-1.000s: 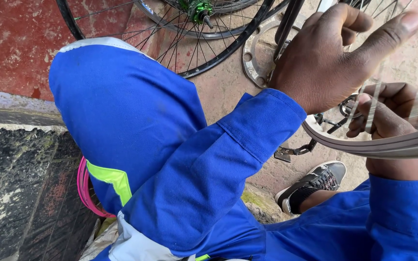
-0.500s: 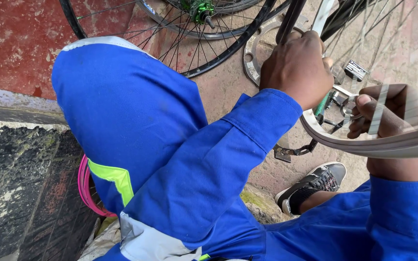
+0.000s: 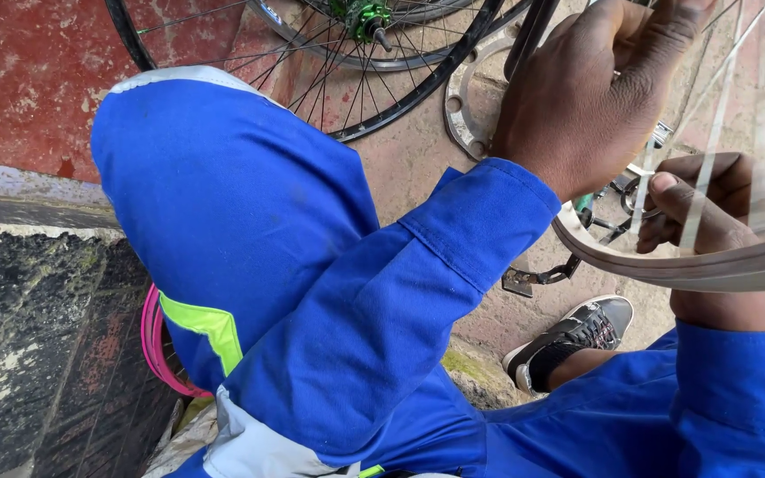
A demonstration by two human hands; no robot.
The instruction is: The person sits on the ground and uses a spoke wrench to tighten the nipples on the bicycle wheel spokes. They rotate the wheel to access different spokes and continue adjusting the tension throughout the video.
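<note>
Item: bicycle wheel held close under the head camera, over a pale concrete floor [image 3: 418, 168].

Silver metal wheel rim [image 3: 692, 265]: a curved band; the visible stretch runs roughly left to right, from beside the left wrist out past the right edge of view. Thin silver spokes [image 3: 710, 133] rise from it, blurred by nearness, toward the top of the view.

Left hand [image 3: 591, 97]: back of the hand toward the camera, fingers curled about something among the spokes above the rim; what it grips is hidden. A small green part [image 3: 584, 203] shows just under the wrist.

Right hand [image 3: 714, 208]: clenched around the rim from behind, fingers wrapped over the band, thumb forward.

Blue cloth sleeves and raised knee with a yellow-green stripe [image 3: 201, 323] fill the middle and lower view.

On the floor: a second black-rimmed spoked wheel with a green hub [image 3: 360, 16] at the top edge; a flat silver ring with holes [image 3: 462, 111] beside it; a dark metal pedal arm [image 3: 542, 274] under the rim; a grey and black trainer [image 3: 577, 336].

Pink hoop [image 3: 157, 354] beside a dark stone ledge [image 3: 37, 354] at the left. Red wall [image 3: 28, 80] behind.
</note>
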